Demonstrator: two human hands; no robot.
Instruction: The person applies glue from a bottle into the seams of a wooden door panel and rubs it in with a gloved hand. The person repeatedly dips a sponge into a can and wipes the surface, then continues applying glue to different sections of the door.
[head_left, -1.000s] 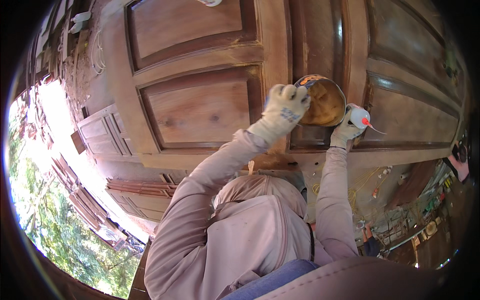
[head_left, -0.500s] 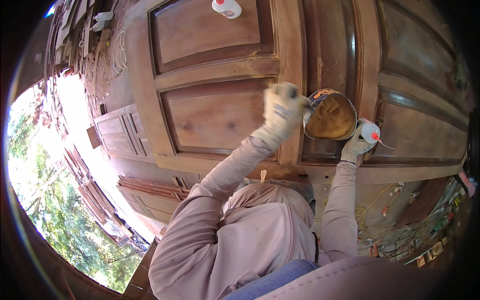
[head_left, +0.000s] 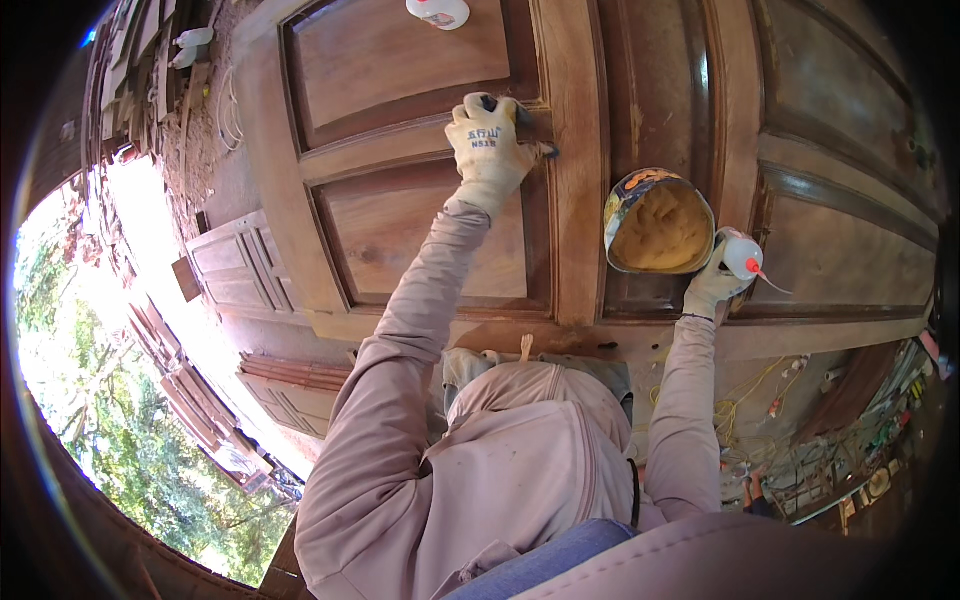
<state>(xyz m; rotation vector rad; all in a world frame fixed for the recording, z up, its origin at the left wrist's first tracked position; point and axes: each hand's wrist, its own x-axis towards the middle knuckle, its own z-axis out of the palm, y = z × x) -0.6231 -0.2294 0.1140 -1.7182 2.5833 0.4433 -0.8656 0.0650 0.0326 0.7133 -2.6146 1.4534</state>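
A large brown panelled wooden door [head_left: 400,230] lies flat in front of me. My left hand [head_left: 488,148], in a pale work glove, is stretched out over the rail between two panels and grips a small dark tool whose tip touches the moulding. My right hand [head_left: 712,285], also gloved, holds a small white squeeze bottle with a red nozzle [head_left: 745,258] at the door's near edge. Just left of that bottle an open tin [head_left: 658,222] of tan paste stands on the door.
Another white bottle [head_left: 438,10] rests on the far panel. Smaller wooden door panels [head_left: 235,265] lie stacked at the left, with trees beyond. Wires and small clutter [head_left: 850,440] cover the floor at the lower right.
My left hand has left the tin's rim and moved left and away across the door to the rail. The right hand stays by the tin with the bottle.
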